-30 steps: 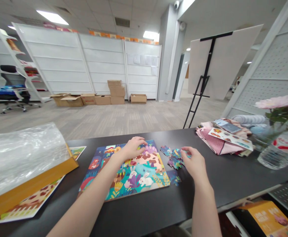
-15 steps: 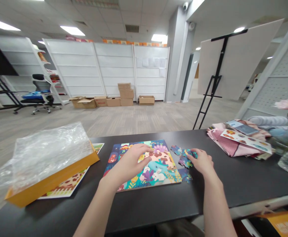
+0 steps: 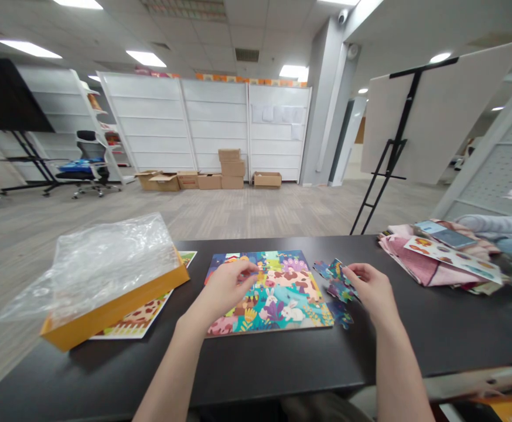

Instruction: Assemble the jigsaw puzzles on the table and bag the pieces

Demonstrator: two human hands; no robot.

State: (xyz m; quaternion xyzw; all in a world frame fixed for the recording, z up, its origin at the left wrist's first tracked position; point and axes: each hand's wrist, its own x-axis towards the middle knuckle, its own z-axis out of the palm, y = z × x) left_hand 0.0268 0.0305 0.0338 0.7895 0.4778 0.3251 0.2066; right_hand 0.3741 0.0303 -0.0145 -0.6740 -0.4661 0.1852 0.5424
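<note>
A colourful jigsaw puzzle (image 3: 277, 296) with a cow and white rabbits lies on the dark table in front of me. Over its left half is my left hand (image 3: 227, 287), thumb and fingers apart, with nothing in them; whether it touches the picture I cannot tell. To the right of the puzzle, my right hand (image 3: 372, 290) pinches a dark blue puzzle piece (image 3: 336, 268), tilted up above several loose puzzle pieces (image 3: 339, 290). Another dark piece (image 3: 341, 315) lies flat beside the puzzle's lower right corner.
On the left, a yellow box (image 3: 115, 302) with clear plastic wrap (image 3: 115, 258) rests over picture sheets (image 3: 139, 319). Folded pink cloths (image 3: 408, 258), a sticker sheet (image 3: 453, 258) and a phone-like flat item (image 3: 447, 233) are on the right. An easel (image 3: 390, 158) stands beyond the table.
My right hand has lifted and tilted a puzzle piece from the loose pile. My left hand has drawn slightly left over the puzzle. The camera view has turned a little left.
</note>
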